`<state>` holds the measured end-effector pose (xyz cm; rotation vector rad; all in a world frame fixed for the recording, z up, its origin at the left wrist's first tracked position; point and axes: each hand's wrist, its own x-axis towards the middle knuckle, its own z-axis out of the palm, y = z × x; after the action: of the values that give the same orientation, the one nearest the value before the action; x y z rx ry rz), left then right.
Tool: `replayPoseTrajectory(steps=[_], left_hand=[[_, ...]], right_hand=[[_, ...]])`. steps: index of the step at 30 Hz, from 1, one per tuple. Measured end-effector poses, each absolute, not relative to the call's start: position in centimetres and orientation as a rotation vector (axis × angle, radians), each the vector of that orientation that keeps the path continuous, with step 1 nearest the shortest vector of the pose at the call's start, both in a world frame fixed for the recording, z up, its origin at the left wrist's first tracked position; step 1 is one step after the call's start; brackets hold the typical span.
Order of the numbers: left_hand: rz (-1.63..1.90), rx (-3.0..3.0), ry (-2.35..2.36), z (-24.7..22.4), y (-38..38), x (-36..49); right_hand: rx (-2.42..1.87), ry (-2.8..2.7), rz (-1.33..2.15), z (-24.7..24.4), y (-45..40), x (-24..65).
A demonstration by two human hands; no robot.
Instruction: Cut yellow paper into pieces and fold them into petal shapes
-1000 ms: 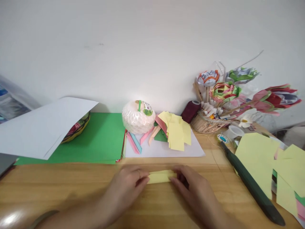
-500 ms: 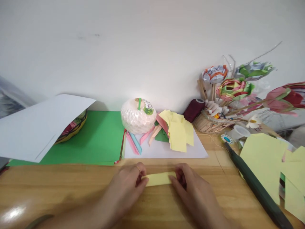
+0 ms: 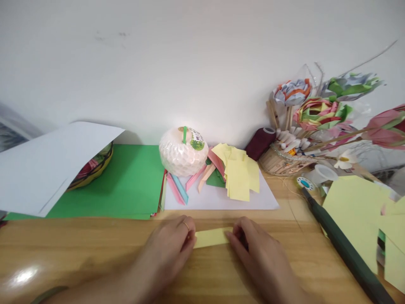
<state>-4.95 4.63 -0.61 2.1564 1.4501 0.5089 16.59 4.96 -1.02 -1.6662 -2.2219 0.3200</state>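
A narrow yellow paper strip (image 3: 211, 238) stretches between my two hands, just above or on the wooden table. My left hand (image 3: 172, 242), with a ring on one finger, pinches the strip's left end. Its right end is held between the thumb and fingers of my right hand (image 3: 257, 249). Beyond the hands, a pile of yellow paper pieces (image 3: 238, 179) lies on a white sheet (image 3: 265, 198). Folded pink (image 3: 174, 189) and blue strips (image 3: 180, 188) rest beside that pile.
A wrapped coconut (image 3: 183, 154) stands near the wall. Green sheets (image 3: 136, 181) and a white sheet over a basket (image 3: 98, 169) lie left. To the right are a maroon thread spool (image 3: 261, 143), paper flowers in a basket (image 3: 275, 162), a dark green rod (image 3: 344, 249) and yellow sheets (image 3: 351, 215).
The view has shifted slightly, with the flowers appearing farther right. My left fingers have curled a little more around the strip's end; my right hand keeps its pinch.
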Motion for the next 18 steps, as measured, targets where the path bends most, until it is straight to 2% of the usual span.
replayPoseTrajectory(steps=[4, 10, 15, 18], left_hand=[[0.457, 2.271, 1.433, -0.2, 4.8, -4.8], [0.305, 2.485, 1.534, 0.3, 4.8, -4.5], [0.364, 2.907, 1.109, -0.4, 4.6, -4.5], [0.352, 3.053, 1.027, -1.1, 4.6, -4.7]], right_hand=[[-1.687, -2.257, 0.352, -1.1, 4.8, 16.6], [-1.629, -2.324, 0.214, -1.0, 4.8, 16.5], [-1.572, -2.350, 0.117, -0.9, 5.1, 16.6], [-1.475, -2.349, 0.042, -0.8, 4.8, 16.8]])
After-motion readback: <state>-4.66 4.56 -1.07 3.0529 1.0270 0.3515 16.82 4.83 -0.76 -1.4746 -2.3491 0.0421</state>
